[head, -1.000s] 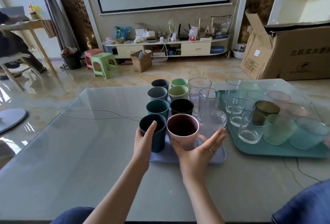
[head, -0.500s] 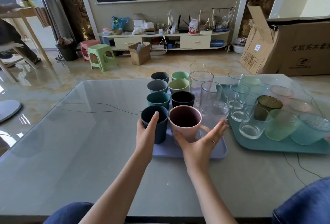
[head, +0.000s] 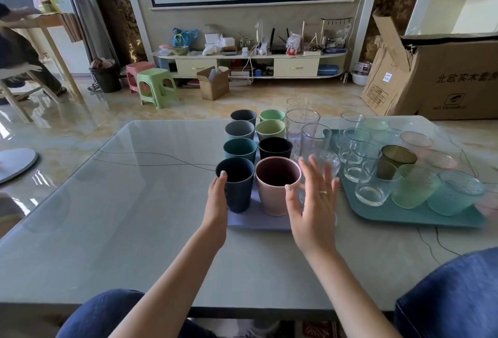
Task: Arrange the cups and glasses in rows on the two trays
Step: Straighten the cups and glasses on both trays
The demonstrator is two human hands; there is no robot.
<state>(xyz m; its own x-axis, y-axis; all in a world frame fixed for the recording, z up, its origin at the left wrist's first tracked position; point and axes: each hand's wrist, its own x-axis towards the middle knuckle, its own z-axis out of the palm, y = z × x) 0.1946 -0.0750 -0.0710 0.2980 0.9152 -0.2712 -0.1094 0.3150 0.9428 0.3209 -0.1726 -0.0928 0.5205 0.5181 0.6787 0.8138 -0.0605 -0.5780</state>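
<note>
Head view: our left hand (head: 217, 197) wraps fingers round the navy cup (head: 237, 185); our right hand (head: 314, 202), fingers spread, hovers beside the pink cup (head: 275, 186).

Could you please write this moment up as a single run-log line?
left hand: holds dark blue cup | right hand: open beside pink cup | both cups: on lilac tray | teal tray: glasses
</note>
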